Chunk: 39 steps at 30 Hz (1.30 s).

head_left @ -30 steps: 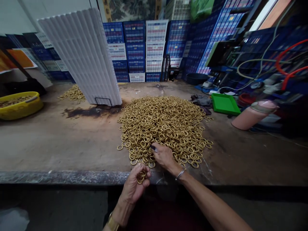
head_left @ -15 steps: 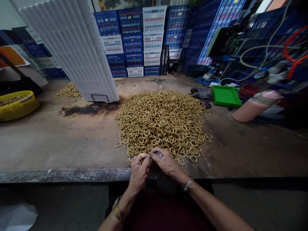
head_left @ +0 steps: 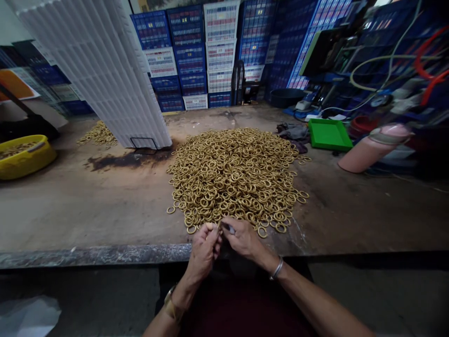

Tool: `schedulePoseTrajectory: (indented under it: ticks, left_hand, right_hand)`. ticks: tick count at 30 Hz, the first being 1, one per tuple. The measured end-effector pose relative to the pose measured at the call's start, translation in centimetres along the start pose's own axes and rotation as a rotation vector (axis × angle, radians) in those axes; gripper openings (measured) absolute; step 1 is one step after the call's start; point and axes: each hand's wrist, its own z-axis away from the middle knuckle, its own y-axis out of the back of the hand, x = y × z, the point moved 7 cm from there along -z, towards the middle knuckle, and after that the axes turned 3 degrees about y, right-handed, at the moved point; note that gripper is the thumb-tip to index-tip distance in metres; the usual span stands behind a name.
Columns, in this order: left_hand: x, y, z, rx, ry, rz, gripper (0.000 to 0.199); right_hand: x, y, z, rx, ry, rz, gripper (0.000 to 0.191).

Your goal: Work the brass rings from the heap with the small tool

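A heap of gold-coloured metal rings (head_left: pixel 235 173) is spread over the workbench in front of me. At the heap's near edge my left hand (head_left: pixel 203 245) pinches one gold-coloured ring (head_left: pixel 219 225), which its fingers mostly hide. My right hand (head_left: pixel 242 238) is closed around a small grey tool (head_left: pixel 228 228). The tool's tip points left and meets the ring, or comes very close to it. Its exact kind is hidden by the fingers.
Corrugated white sheets (head_left: pixel 105 70) stand in a wire holder (head_left: pixel 143 145) at left, near a yellow basin (head_left: pixel 26 157) of small pieces. A green tray (head_left: pixel 329 134) and pink bottle (head_left: pixel 372 150) are at right. Stacked crates (head_left: pixel 191 58) line the back. The bench edge (head_left: pixel 94 254) runs in front.
The tool's tip shows more clearly against the ring now, and my left fingers have shifted slightly. The view has tilted a little; the heap looks unchanged.
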Motion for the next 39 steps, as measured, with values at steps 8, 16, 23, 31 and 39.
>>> schedulePoseTrajectory:
  ticks: [8,16,23,31,39]
  left_hand:
    - [0.1,0.1,0.0,0.021,-0.062,-0.084,0.028]
    - [0.4,0.1,1.5,-0.028,-0.018,-0.015,0.031]
    - [2.1,0.1,3.6,-0.108,0.074,0.239,0.028]
    - [0.8,1.7,1.9,-0.057,0.085,0.406,0.021]
    - [-0.1,1.2,2.0,-0.123,0.217,0.523,0.023]
  right_hand:
    - [-0.4,-1.0,0.6,-0.134,0.031,0.221,0.013]
    - [0.6,-1.7,0.3,-0.174,-0.028,0.362,0.015]
    - [2.3,2.1,-0.7,-0.012,-0.071,0.359,0.017]
    - [1.8,0.2,2.4,-0.063,-0.092,0.384,0.012]
    - [1.7,-0.4,2.4,-0.068,-0.184,0.470,0.012]
